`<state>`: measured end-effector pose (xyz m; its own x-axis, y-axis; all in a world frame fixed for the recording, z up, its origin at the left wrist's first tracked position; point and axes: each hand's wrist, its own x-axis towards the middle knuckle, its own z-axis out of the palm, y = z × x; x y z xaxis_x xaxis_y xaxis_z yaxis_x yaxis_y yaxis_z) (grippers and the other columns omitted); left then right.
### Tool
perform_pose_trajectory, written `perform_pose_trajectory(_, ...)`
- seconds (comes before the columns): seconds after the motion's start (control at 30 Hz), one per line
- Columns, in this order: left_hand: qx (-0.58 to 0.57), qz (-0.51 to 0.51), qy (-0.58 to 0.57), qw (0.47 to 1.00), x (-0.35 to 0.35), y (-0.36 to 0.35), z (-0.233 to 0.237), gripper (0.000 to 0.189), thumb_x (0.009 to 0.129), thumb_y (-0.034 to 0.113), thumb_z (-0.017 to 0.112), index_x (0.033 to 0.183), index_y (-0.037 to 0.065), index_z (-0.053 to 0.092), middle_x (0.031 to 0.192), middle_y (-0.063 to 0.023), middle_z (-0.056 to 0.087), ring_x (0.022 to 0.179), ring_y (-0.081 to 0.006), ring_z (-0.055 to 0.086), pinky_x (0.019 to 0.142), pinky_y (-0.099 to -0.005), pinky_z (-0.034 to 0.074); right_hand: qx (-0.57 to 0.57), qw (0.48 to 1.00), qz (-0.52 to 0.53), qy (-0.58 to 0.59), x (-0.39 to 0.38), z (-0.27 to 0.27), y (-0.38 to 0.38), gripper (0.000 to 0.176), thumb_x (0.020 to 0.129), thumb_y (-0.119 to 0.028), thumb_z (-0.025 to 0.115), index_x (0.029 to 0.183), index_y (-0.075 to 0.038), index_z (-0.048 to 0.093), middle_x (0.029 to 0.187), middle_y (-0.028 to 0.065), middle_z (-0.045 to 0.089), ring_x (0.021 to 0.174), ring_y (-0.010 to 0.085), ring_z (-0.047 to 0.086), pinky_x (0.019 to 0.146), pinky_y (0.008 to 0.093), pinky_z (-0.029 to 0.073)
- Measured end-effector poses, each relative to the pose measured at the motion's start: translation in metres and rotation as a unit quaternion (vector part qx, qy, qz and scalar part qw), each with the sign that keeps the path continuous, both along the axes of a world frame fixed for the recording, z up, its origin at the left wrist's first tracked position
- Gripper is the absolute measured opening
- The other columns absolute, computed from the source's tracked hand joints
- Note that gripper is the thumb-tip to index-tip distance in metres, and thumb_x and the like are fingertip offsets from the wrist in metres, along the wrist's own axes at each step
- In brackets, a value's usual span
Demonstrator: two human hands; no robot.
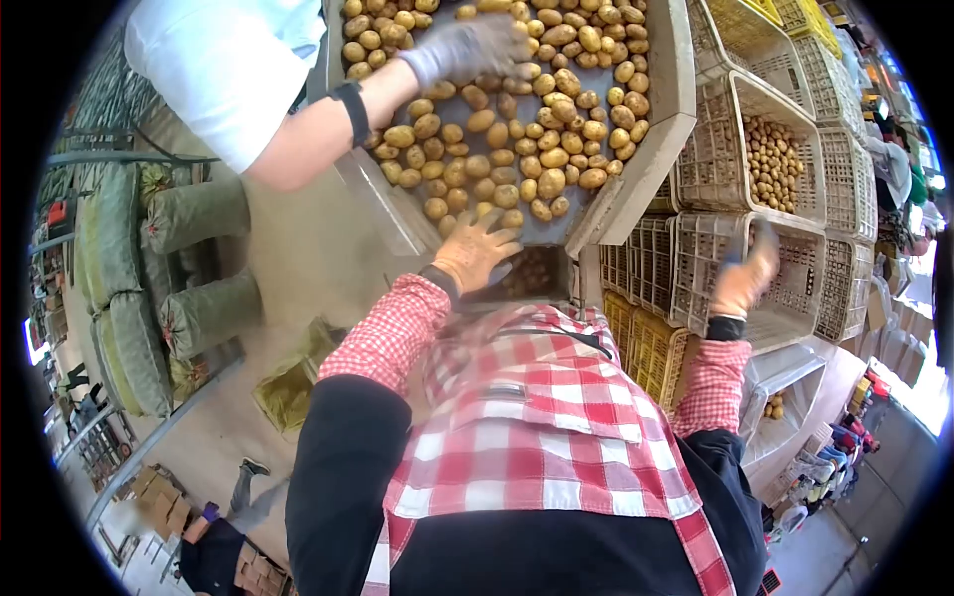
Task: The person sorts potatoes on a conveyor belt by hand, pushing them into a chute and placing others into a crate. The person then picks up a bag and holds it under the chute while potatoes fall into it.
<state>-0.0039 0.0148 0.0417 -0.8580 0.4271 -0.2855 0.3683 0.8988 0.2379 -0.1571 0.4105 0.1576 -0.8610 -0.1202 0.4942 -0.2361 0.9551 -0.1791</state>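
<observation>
- Plainly, the potatoes lie heaped on a walled metal surface that narrows toward its near end. The walls seem to funnel them down to the person.
- The left hand, in an orange glove, lies palm down at that narrow near mouth. Its fingers are spread wide and touch the nearest potatoes. A flat, splayed hand like this suits holding back or raking several at once rather than picking one.
- Just below it, an opening under the surface shows more potatoes in shadow.
- The right hand, also gloved, reaches out to the right, to the rim of a latticed crate. It is blurred, so I cannot tell whether it is curled round anything or open.
- This crate is one of a stack on the right, with the mouths tilted toward the person, probably to keep each within arm's reach. The far crate holds small potatoes, and the low crate holds only a few.
- A co-worker's hand, in a grey glove, rests loosely spread on the potatoes at the far end. The arm comes in from the left.
- Green sacks lie on the floor at left, well apart from both people's hands.
</observation>
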Motion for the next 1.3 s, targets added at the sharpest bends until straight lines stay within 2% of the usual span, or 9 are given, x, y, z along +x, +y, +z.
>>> perform_pose_trajectory(0.03,0.0,-0.014,-0.006,1.0,0.001,0.0,0.001,0.043,0.096,0.046,0.061,0.136,0.031,0.064,0.149,0.006,0.053,0.144,-0.0257,0.04,0.108,-0.051,0.04,-0.427,0.886,0.017,-0.178,0.013,0.015,-0.07,0.041,0.095,0.003,0.058,0.135,-0.004,0.062,0.129,0.0161,0.069,0.121,0.0287,0.064,0.103,0.039,0.054)
perform_pose_trajectory(0.1,0.003,-0.02,0.006,1.0,0.003,-0.001,-0.003,0.042,0.096,0.046,0.061,0.135,0.031,0.065,0.148,0.006,0.055,0.143,-0.0258,0.041,0.108,-0.0508,0.04,-0.021,0.952,0.287,-0.107,0.006,-0.056,-0.107,0.048,0.083,0.007,0.058,0.128,-0.007,0.065,0.13,0.0185,0.067,0.118,0.0341,0.065,0.099,0.042,0.055)
perform_pose_trajectory(0.2,0.008,-0.024,0.022,0.999,0.005,-0.003,-0.002,0.041,0.095,0.044,0.063,0.133,0.03,0.067,0.145,0.006,0.057,0.14,-0.0258,0.045,0.109,-0.0499,0.04,0.023,0.9,0.391,-0.192,0.002,-0.075,-0.222,0.058,0.082,0.0,0.063,0.138,-0.017,0.06,0.149,0.0162,0.052,0.124,0.0364,0.06,0.107,0.0435,0.049)
perform_pose_trajectory(0.47,0.019,-0.02,0.014,1.0,0.006,-0.003,-0.005,0.04,0.092,0.038,0.065,0.131,0.027,0.068,0.138,0.0046,0.062,0.132,-0.025,0.051,0.11,-0.0486,0.042,0.091,0.923,0.182,-0.327,-0.012,-0.102,-0.305,0.039,0.098,-0.01,0.059,0.135,-0.021,0.058,0.13,0.0167,0.057,0.117,0.0367,0.063,0.093,0.0467,0.057)
perform_pose_trajectory(0.67,0.055,-0.021,0.046,0.997,0.007,-0.006,-0.012,0.039,0.09,0.036,0.066,0.127,0.025,0.07,0.134,0.0017,0.064,0.129,-0.0257,0.053,0.107,-0.0466,0.045,0.017,0.892,0.24,-0.383,-0.006,-0.101,-0.271,0.038,0.097,-0.007,0.057,0.132,-0.02,0.061,0.128,0.0124,0.059,0.116,0.033,0.064,0.093,0.0463,0.057)
perform_pose_trajectory(0.8,0.078,-0.004,0.034,0.996,0.006,-0.005,-0.007,0.033,0.091,0.034,0.065,0.121,0.023,0.073,0.128,0.0023,0.067,0.131,-0.0247,0.053,0.106,-0.0445,0.046,-0.159,0.929,0.327,-0.073,-0.051,-0.05,-0.156,0.041,0.092,0.001,0.057,0.129,-0.015,0.062,0.113,0.0131,0.07,0.104,0.0281,0.068,0.084,0.0422,0.06)
perform_pose_trajectory(0.93,0.077,0.002,0.034,0.996,0.005,-0.003,-0.013,0.033,0.091,0.034,0.065,0.121,0.023,0.072,0.128,0.0039,0.066,0.131,-0.0241,0.053,0.104,-0.045,0.046,0.122,0.984,-0.03,0.129,-0.095,0.03,-0.076,0.033,0.097,-0.019,0.066,0.127,-0.006,0.063,0.112,0.0142,0.071,0.1,0.0248,0.068,0.09,0.043,0.056)
perform_pose_trajectory(1.07,0.112,-0.002,0.06,0.992,0.007,-0.006,-0.012,0.03,0.09,0.031,0.066,0.117,0.02,0.072,0.124,0.0,0.069,0.125,-0.0257,0.057,0.101,-0.0432,0.048,0.121,0.925,0.274,-0.232,-0.058,-0.006,-0.14,0.039,0.09,0.001,0.056,0.125,-0.011,0.067,0.121,0.0128,0.07,0.108,0.0308,0.068,0.096,0.0408,0.056)
perform_pose_trajectory(1.3,0.139,0.184,0.191,0.954,-0.006,-0.018,0.018,0.038,0.09,0.03,0.069,0.126,0.017,0.069,0.136,-0.0116,0.061,0.131,-0.036,0.051,0.109,-0.0507,0.044,0.257,0.882,0.154,-0.363,-0.034,-0.08,-0.228,0.04,0.102,-0.011,0.049,0.141,-0.02,0.054,0.136,0.019,0.055,0.122,0.0384,0.061,0.102,0.0464,0.053)
